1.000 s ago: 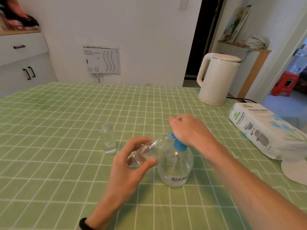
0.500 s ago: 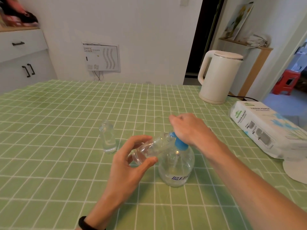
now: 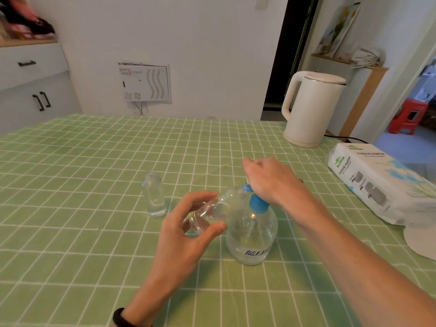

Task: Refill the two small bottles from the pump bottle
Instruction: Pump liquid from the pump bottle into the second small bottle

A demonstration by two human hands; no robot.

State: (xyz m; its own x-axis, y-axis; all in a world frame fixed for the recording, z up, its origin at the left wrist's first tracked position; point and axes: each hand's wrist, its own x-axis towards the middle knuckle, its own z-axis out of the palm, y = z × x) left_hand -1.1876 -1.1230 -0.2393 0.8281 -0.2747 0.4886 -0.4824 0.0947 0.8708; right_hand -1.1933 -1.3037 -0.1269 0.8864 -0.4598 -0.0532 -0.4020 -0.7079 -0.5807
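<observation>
A round clear pump bottle (image 3: pixel 251 234) with a blue pump head stands on the green checked tablecloth (image 3: pixel 70 232). My right hand (image 3: pixel 271 180) rests on top of the pump head and covers most of it. My left hand (image 3: pixel 186 230) holds a small clear bottle (image 3: pixel 212 212) tilted, its mouth up against the blue spout. A little clear liquid lies in it. A second small clear bottle (image 3: pixel 153 195) stands upright and uncapped to the left, apart from both hands.
A cream electric kettle (image 3: pixel 309 109) stands at the back right with its cord trailing. A pack of tissue paper (image 3: pixel 377 182) lies along the right edge, with a white round object (image 3: pixel 420 239) in front of it. White cabinets (image 3: pixel 30 86) stand beyond the table's left.
My right hand has shifted slightly on the pump head. The tilted small bottle stays at the spout, and the view has tipped a little.
</observation>
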